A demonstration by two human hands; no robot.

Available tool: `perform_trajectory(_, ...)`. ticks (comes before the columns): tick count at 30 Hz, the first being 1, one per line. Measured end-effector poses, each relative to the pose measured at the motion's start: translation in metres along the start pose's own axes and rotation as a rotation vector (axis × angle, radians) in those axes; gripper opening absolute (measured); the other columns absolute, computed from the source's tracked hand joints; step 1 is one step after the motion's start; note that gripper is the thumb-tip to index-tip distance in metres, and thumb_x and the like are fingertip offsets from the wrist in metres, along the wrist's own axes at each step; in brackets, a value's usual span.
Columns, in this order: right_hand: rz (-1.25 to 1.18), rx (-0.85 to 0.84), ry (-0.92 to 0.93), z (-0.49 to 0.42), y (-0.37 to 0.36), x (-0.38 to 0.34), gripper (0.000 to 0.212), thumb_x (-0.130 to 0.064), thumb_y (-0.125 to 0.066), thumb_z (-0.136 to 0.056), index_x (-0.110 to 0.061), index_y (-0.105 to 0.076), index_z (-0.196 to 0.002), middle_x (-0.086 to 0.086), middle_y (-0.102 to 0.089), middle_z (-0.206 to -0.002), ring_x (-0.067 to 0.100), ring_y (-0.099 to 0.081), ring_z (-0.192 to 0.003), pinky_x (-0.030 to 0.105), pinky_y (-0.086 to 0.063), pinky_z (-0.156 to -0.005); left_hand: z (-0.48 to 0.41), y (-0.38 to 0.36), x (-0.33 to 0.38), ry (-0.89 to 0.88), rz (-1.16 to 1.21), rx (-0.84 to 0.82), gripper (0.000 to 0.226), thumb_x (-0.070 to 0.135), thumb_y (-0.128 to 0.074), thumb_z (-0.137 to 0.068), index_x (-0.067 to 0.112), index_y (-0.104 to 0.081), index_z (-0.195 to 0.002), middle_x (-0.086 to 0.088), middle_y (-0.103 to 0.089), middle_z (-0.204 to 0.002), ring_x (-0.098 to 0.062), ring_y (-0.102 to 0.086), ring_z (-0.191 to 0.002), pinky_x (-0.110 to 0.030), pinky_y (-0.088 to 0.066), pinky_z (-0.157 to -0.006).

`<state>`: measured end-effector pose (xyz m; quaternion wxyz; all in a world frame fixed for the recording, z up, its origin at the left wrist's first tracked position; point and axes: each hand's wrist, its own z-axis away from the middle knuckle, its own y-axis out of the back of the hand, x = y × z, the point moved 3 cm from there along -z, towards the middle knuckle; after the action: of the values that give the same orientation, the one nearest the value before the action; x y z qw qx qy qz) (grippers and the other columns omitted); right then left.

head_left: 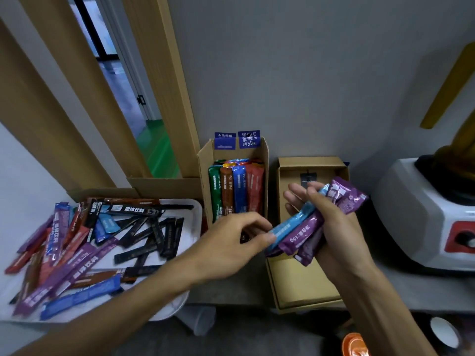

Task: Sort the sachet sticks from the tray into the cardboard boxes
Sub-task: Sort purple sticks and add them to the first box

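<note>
A white tray (pixel 191 211) at the left holds several loose sachet sticks (pixel 84 242) in black, purple, blue, red and brown. My right hand (pixel 336 227) grips a bunch of purple sachets (pixel 305 237) above the right cardboard box (pixel 300 286). Among them lies a light blue sachet (pixel 295 222), and my left hand (pixel 231 245) pinches its lower end. The middle cardboard box (pixel 205 160) stands open with green, brown, blue and red sticks (pixel 237 191) packed upright inside.
A white and red appliance (pixel 421 217) stands at the right on the grey counter. A flat cardboard flap (pixel 164 186) lies behind the tray. Below the counter edge sit an orange object (pixel 356 345) and a white cup (pixel 444 332). A wall is close behind.
</note>
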<state>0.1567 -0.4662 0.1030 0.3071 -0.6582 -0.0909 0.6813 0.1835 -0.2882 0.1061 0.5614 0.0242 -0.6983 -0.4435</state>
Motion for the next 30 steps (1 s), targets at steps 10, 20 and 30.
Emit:
perform_trajectory(10,0.230,0.043,0.055,-0.004,0.001,0.002,0.028,-0.026,-0.061,-0.097,-0.009,-0.064,-0.120,0.019,-0.071,-0.110,0.029,-0.073,-0.097,0.050,-0.057,-0.092,0.013,-0.004,-0.013,0.101,0.420,0.215,0.009,0.014,-0.066,-0.093,0.009,-0.064,-0.101,-0.005,-0.073,-0.096,-0.015,-0.073,-0.082,-0.023,-0.057,-0.075)
perform_trajectory(20,0.473,-0.042,-0.016,-0.002,0.003,-0.002,0.026,-0.026,-0.065,-0.093,-0.009,-0.064,-0.114,0.007,-0.067,-0.080,0.013,-0.066,-0.061,0.022,-0.054,-0.055,0.019,0.001,-0.028,0.216,0.646,0.426,0.012,0.011,-0.063,-0.094,0.016,-0.064,-0.105,-0.005,-0.073,-0.094,-0.015,-0.069,-0.070,-0.022,-0.048,-0.058)
perform_trajectory(30,0.334,-0.067,-0.303,-0.001,-0.005,0.002,0.028,-0.018,-0.067,-0.093,-0.005,-0.063,-0.118,0.005,-0.070,-0.074,0.013,-0.061,-0.055,0.023,-0.051,-0.048,0.005,0.041,-0.013,-0.065,0.507,0.495,0.025,-0.010,-0.058,-0.091,0.011,-0.064,-0.103,0.000,-0.072,-0.102,-0.017,-0.072,-0.094,-0.030,-0.058,-0.084)
